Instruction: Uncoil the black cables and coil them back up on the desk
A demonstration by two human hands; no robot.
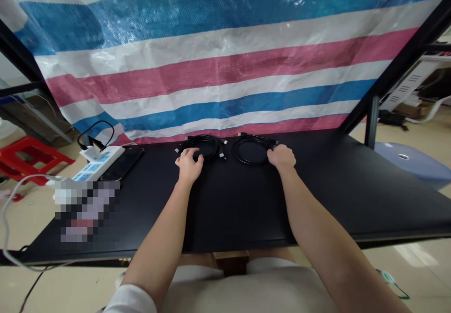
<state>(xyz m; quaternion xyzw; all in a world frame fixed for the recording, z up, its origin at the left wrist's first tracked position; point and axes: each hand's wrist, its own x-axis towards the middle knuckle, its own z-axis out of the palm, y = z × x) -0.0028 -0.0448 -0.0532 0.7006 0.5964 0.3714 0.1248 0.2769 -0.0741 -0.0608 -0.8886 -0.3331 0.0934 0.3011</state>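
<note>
Two coils of black cable lie side by side near the back of the black table [239, 209]. My left hand [190, 165] rests at the front left of the left coil [210, 140], fingers curved and thumb apart from them. Several pale connector ends stick out around that coil. At the right edge of the other coil [248, 161], my right hand [283, 157] is closed in a fist around part of the cable. A dark connector end [276, 142] shows just above that fist. What lies under my fingers is hidden.
A white power strip [102, 162] with plugs and a dark phone [123, 163] lie at the table's left. A blurred-out item is in front of them. A striped plastic sheet [218, 82] hangs behind the table, between black frame posts. A red stool [33, 155] stands on the floor.
</note>
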